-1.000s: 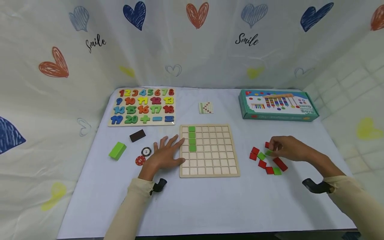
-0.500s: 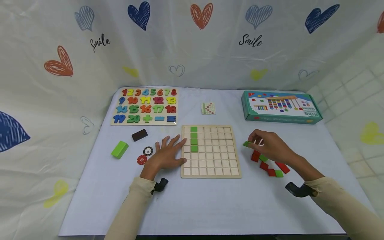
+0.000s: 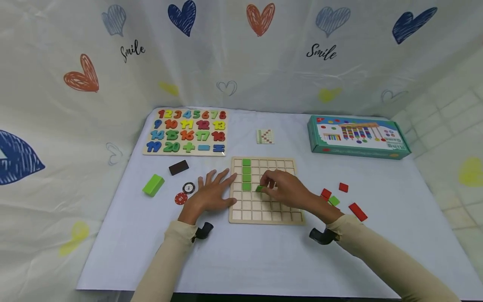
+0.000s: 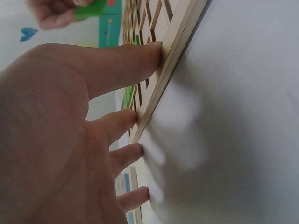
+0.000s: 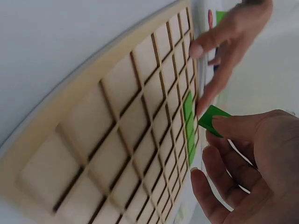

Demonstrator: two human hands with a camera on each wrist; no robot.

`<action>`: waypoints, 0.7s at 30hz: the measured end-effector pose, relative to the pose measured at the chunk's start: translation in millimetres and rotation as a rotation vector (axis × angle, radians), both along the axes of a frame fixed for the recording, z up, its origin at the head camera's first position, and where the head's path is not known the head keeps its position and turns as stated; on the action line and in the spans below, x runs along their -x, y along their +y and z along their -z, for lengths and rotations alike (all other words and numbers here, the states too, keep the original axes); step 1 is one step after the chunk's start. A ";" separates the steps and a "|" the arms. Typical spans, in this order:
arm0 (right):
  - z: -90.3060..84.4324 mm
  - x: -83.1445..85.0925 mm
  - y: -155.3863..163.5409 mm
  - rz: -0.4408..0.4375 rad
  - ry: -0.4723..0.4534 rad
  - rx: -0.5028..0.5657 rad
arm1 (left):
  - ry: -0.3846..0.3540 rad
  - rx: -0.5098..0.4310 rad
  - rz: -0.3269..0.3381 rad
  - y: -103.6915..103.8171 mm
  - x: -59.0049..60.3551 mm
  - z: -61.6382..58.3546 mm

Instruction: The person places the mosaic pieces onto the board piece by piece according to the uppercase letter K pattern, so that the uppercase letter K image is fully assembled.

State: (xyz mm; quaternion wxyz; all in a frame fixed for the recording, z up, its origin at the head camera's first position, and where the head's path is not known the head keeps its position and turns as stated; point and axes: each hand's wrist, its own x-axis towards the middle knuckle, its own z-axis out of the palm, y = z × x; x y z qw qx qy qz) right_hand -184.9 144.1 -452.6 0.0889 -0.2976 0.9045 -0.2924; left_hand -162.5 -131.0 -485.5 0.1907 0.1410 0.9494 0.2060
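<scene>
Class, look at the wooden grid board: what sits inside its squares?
Four green tiles fill one column of the grid board. The right hand holding another green tile covers several squares.

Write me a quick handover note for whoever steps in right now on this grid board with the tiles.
Left hand: open, fingers straight against the grid board's left edge.
Right hand: pinches a green tile over the board, beside the green column.
Done: four green tiles seated in one column.
Left: the held tile is not yet seated; loose red and green tiles lie right of the board.
</scene>
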 end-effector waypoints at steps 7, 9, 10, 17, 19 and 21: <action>16.2 2.0 -32.0 -0.048 -0.099 0.000 | 0.004 0.004 0.009 1.3 1.4 -0.3; 20.2 1.8 -34.8 -0.047 -0.135 -0.001 | 0.005 0.006 0.012 1.4 1.6 0.4; 21.9 1.6 -35.5 -0.044 -0.145 -0.001 | 0.006 0.008 0.013 1.5 1.5 0.5; 29.6 -0.2 -36.0 -0.009 -0.167 0.029 | 0.007 0.009 0.010 1.8 1.0 -0.6; 31.0 -0.7 -36.2 0.000 -0.166 0.036 | 0.006 0.010 0.011 1.9 1.3 -0.5; 32.2 -1.4 -36.3 0.005 -0.159 0.046 | 0.003 0.008 0.011 1.9 0.6 -0.9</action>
